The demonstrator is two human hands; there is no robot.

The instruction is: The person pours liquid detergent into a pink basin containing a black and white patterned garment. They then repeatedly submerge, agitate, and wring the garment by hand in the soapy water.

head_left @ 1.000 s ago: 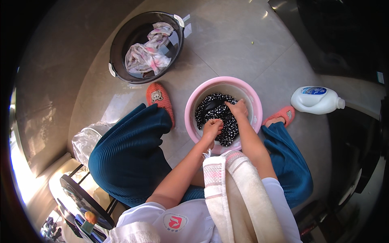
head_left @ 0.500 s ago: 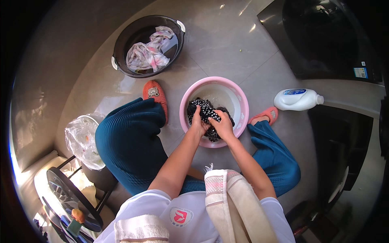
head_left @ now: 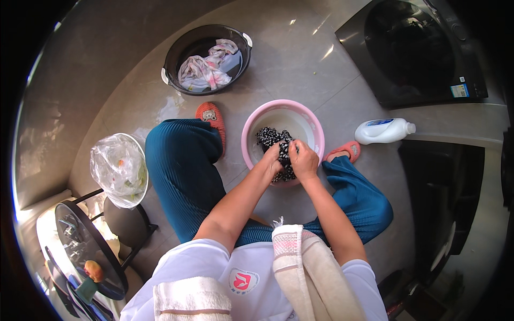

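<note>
Both my hands grip a black cloth with white spots [head_left: 271, 137] above a pink basin [head_left: 250, 120] that stands on the floor between my feet. My left hand [head_left: 273, 159] is closed round the cloth from the left. On its other side, my right hand [head_left: 303, 160] clenches the same cloth, with the knuckles up. One end of the cloth hangs over the far left part of the basin's inside, and another part droops below my hands toward the near rim. Whitish water shows in the basin. What kind of garment the cloth is I cannot tell.
Ahead on the left stands a dark tub [head_left: 170, 59] with a wet white and pink cloth [head_left: 206, 67]. To the right lies a white bottle [head_left: 383, 131], near a dark front-loading washing machine [head_left: 412, 53]. A plastic-lined bin [head_left: 120, 166] and a black round-topped stand [head_left: 88, 251] are at my left.
My right hand has turned over, knuckles up, and both hands have closed tighter on the spotted cloth. The cloth is now bunched narrower between them. The view has shifted slightly.
</note>
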